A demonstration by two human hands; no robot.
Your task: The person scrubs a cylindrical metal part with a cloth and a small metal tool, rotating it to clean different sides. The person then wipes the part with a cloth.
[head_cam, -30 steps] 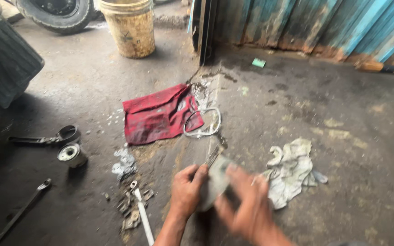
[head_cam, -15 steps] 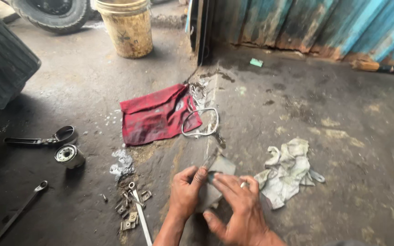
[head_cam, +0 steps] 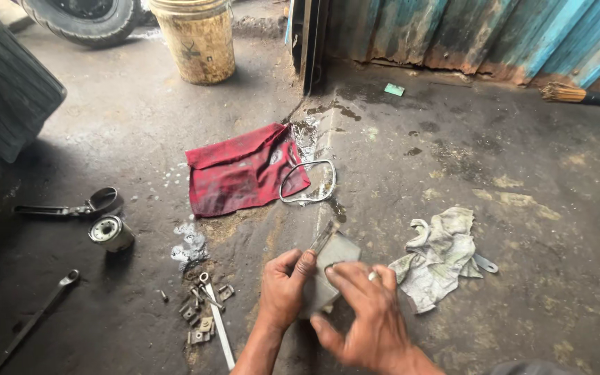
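**Grey flat part held in both hands over the concrete floor**

Grey and dull, the flat plate (head_cam: 333, 258) is roughly rectangular, with a thin edge turned toward the camera and a narrow metal strip showing along its upper left side. Its surface looks dirty; finer detail cannot be told. It sits low in the centre of the view, above the floor (head_cam: 522, 139), between the two hands.

Left hand (head_cam: 282, 288): closed on the plate's left edge, thumb on top. Right hand (head_cam: 366, 312): fingers laid across the plate's lower face, thumb spread below; a ring shows on one finger.

Surroundings:
- A pale crumpled rag (head_cam: 439, 257) lies just right of the hands.
- A red cloth (head_cam: 241, 173) lies further ahead, a wire loop (head_cam: 307, 182) overlapping its right edge.
- Small bolts and brackets (head_cam: 203, 312) lie to the left, near a cylindrical filter (head_cam: 111, 232).
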